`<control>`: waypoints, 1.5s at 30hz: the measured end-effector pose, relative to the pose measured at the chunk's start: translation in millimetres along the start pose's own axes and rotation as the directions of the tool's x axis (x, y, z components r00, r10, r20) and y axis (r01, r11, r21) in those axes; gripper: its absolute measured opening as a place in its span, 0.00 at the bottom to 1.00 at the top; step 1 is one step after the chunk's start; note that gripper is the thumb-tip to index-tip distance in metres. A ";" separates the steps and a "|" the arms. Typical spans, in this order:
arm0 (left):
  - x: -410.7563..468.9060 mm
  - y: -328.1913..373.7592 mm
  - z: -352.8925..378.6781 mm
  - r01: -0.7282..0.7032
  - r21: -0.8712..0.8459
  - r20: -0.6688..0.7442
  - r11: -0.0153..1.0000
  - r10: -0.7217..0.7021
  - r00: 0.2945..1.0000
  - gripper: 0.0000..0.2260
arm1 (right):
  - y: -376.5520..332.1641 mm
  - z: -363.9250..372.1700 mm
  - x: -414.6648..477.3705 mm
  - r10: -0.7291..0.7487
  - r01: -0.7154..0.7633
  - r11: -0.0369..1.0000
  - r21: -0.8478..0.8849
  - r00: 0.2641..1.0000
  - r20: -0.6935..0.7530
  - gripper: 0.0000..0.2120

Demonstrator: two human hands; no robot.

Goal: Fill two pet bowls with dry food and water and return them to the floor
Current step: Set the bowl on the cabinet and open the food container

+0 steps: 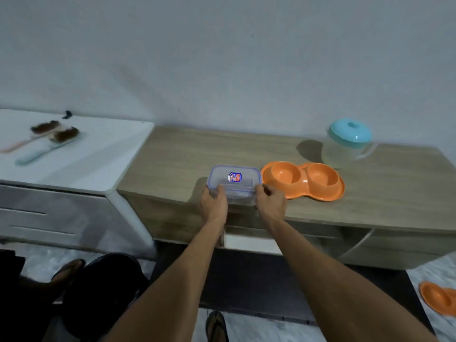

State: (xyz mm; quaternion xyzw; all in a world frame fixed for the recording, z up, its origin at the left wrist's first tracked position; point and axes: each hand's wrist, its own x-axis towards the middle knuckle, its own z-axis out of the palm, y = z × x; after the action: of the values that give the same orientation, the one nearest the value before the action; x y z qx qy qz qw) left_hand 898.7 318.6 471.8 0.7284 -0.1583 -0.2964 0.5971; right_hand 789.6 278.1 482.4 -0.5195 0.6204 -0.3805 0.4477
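The left hand (214,202) and right hand (271,202) grip opposite ends of the clear rectangular plastic container with blue-rimmed lid (234,182), at the front edge of the wooden cabinet top (185,156). The orange plastic double pet bowl (303,180) lies just beside it at 3 o'clock. The turquoise-lidded clear jug (345,146) stands at the bowl's 1 o'clock.

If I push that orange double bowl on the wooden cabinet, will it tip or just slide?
It will probably slide. The orange double bowl sits low on a wide flared base, so tipping seems unlikely. It looks empty, so it is likely light for its size. It appears to be rigid moulded plastic, so it should lift without flexing.
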 end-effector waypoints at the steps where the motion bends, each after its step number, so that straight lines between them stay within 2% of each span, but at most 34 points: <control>1: 16.5 3.5 4.7 0.014 0.006 0.002 1.000 -0.014 1.000 0.16 | -4.6 8.4 13.1 -0.008 0.008 1.000 -0.003 1.000 0.007 0.12; 4: 62.7 10.0 16.3 0.029 0.056 0.017 0.998 -0.030 0.999 0.18 | -17.0 29.5 47.9 -0.007 0.008 1.000 -0.015 1.000 0.009 0.08; 9: 112.6 12.6 26.8 0.043 0.083 0.082 0.996 -0.050 0.995 0.17 | -18.2 54.2 87.4 0.034 -0.033 0.999 -0.038 0.999 0.032 0.12; 15: 128.7 0.6 28.5 0.061 0.087 0.112 0.994 -0.071 0.991 0.13 | -7.8 67.6 105.6 0.079 -0.076 0.995 -0.066 0.996 0.051 0.13; 24: 131.8 -5.1 30.3 0.106 0.063 0.126 0.992 -0.113 0.986 0.13 | -3.9 62.7 110.7 0.051 -0.041 0.993 -0.112 0.995 0.087 0.14; 26: 133.4 1.5 27.0 0.080 0.118 0.094 0.990 -0.091 0.991 0.15 | -6.7 63.8 117.4 0.053 -0.044 0.992 -0.120 0.996 0.068 0.14; 30: 153.3 24.8 20.2 -0.004 0.380 -0.017 0.925 0.011 1.000 0.21 | -20.2 72.5 142.2 0.075 -0.082 0.976 -0.203 0.996 -0.041 0.17; 33: 180.2 44.5 30.4 0.050 0.491 -0.022 0.870 -0.045 0.999 0.24 | -28.5 84.4 159.3 0.120 -0.125 0.965 -0.230 0.992 -0.039 0.21; 36: 199.4 47.9 43.4 0.074 0.629 0.024 0.774 -0.114 0.993 0.28 | -28.2 99.2 169.6 0.154 -0.158 0.955 -0.251 0.987 -0.036 0.24; 38: 205.1 41.2 50.3 0.065 0.671 0.033 0.739 -0.117 0.993 0.29 | -24.7 105.6 173.1 0.148 -0.151 0.955 -0.257 0.989 -0.032 0.25; 45: 202.3 36.7 54.0 -0.032 0.715 0.040 0.698 0.006 0.999 0.27 | -18.5 107.8 177.4 0.176 -0.173 0.955 -0.242 0.984 -0.007 0.25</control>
State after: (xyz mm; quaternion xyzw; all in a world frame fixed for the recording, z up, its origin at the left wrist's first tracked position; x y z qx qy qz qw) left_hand 1026.3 149.8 452.1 0.8962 -0.2786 -0.2179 0.2678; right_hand 887.3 99.3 437.9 -0.5161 0.7021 -0.2574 0.4175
